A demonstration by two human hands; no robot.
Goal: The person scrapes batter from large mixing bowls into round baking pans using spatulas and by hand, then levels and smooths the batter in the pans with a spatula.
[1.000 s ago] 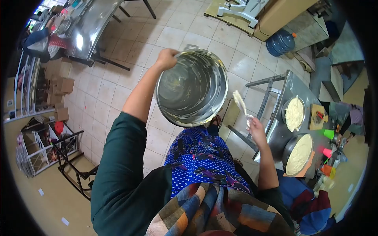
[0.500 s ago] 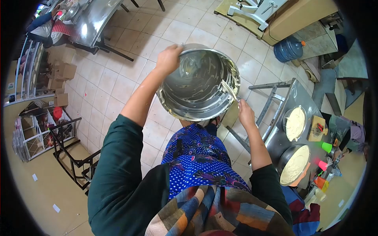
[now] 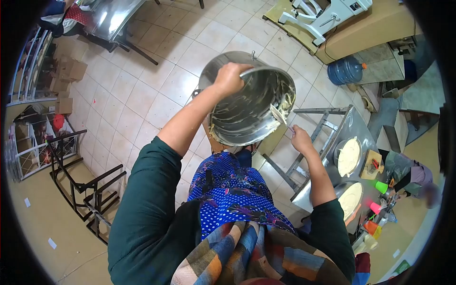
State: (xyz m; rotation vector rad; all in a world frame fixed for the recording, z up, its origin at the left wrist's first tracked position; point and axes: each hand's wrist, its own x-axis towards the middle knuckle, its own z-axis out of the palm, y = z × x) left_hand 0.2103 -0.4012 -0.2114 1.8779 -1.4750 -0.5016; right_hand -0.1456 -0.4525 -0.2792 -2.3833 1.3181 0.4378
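Observation:
A large steel mixing bowl is tilted in the air, its mouth toward me, pale batter streaked over its inner wall. My left hand is closed over its upper rim. In my right hand is the handle of a spatula, its batter-coated blade inside the bowl near the right wall. To the right, on a steel table, stand a batter-filled pan and a second batter-filled pan.
Past the pans are a cutting board, a green cup and a pink cup. A water jug lies on the floor at upper right. A black metal frame stands at left. Another person is at far right.
The bowl has tipped further, so its outer side now shows. My left hand has moved right and down along with the rim. The spatula has stayed at the bowl's right wall.

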